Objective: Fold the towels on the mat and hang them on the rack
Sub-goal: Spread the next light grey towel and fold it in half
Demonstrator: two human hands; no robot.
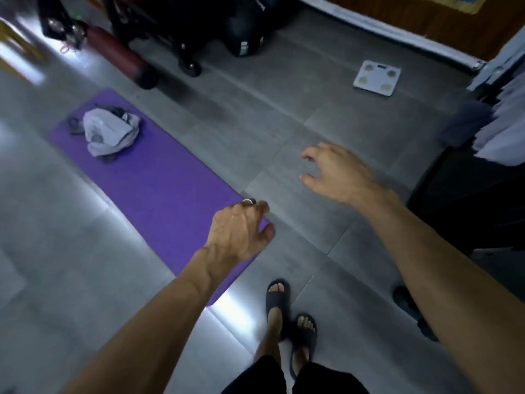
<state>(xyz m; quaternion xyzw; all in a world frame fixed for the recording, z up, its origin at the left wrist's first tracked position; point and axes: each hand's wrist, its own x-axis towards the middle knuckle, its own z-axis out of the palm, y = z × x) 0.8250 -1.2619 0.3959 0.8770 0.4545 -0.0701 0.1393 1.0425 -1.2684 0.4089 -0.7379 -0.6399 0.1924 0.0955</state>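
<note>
Grey tiled floor (284, 115) with glare, white scale (377, 78), red punching bag (119, 56).

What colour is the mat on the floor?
Purple. The mat shows clearly in the head view, with a heap of pale towels at its far end.

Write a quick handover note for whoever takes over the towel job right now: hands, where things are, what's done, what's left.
Left hand: loosely curled, holding nothing, over the near end of the purple mat.
Right hand: open, empty, over the bare floor.
Towels: crumpled pile at the mat's far end, untouched.
Rack: some pale cloth hangs at the right edge, but it is too blurred to confirm.
Done: nothing visible on the mat.
Left: fold the pile, hang it.
</note>
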